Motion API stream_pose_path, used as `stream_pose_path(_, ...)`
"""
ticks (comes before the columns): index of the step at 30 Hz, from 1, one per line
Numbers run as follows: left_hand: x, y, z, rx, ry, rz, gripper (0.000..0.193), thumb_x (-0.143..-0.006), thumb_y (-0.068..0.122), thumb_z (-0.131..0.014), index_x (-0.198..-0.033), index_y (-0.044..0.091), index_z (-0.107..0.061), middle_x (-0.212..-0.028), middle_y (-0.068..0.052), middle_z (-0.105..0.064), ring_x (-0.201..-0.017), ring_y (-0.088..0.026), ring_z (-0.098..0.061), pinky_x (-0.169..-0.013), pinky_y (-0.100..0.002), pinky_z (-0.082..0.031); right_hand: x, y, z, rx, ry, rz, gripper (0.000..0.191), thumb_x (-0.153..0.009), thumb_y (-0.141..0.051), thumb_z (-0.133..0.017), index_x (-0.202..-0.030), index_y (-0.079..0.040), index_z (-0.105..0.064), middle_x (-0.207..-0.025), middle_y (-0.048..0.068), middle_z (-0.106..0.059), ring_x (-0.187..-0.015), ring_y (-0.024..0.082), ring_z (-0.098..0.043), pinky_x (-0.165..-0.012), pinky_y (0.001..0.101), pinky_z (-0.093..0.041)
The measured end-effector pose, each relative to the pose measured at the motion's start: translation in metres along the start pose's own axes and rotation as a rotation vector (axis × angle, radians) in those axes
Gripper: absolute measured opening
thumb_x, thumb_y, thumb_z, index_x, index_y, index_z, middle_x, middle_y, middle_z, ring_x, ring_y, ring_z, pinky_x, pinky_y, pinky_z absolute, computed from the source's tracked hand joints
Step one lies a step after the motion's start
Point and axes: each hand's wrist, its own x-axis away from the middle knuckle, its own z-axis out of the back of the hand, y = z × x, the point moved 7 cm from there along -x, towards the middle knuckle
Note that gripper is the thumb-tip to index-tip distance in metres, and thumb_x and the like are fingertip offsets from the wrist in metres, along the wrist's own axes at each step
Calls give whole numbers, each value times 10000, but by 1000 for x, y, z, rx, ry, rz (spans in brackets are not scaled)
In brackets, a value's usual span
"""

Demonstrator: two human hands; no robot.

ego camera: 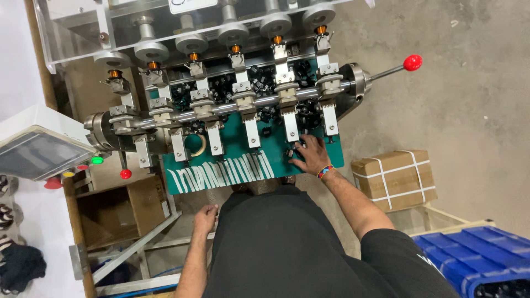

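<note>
My right hand rests on the green work mat of a winding machine, its fingertips on small black parts near the mat's right end. Whether it grips one I cannot tell. A coloured beaded band circles that wrist. My left hand hangs low by my hip below the mat's front edge, fingers loosely curled, holding nothing I can see. Above the mat runs a steel shaft with several clamp stations and several copper-wound spindles. More black parts lie heaped behind the shaft.
A lever with a red knob sticks out at the machine's right. A control box with green, yellow and red buttons stands left. A strapped cardboard box and blue crates sit right, on concrete floor. A tape roll lies on the mat.
</note>
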Motion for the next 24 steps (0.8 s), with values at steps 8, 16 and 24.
stream_pose_path(8,74,-66,-27,91,75,354,368,-929,388,-743,-904,22,-716,-653,-79,-665,-511,-208,-592,-449,-384,-474,-13,-12,-17,-46,24,136,583,-878,-490,-684,-1384,-207,-623,-1241,128,-574,-1172,314,-528,-895,470,-411)
stream_pose_path(16,105,-64,-36,-138,171,345,375,-901,442,-723,-937,79,-812,-692,-58,-757,-607,-195,-708,-588,-369,-564,-12,-9,-31,282,-180,416,625,-952,-413,-625,-1525,-205,-488,-1107,64,-604,-1066,277,-551,-750,405,-421)
stream_pose_path(24,108,-28,-26,-105,289,276,350,-886,407,-728,-976,72,-781,-707,-88,-757,-613,-216,-722,-628,-372,-564,-20,-19,-16,204,-137,461,529,-944,-414,-645,-1425,-213,-557,-1019,55,-612,-932,237,-583,-676,392,-427)
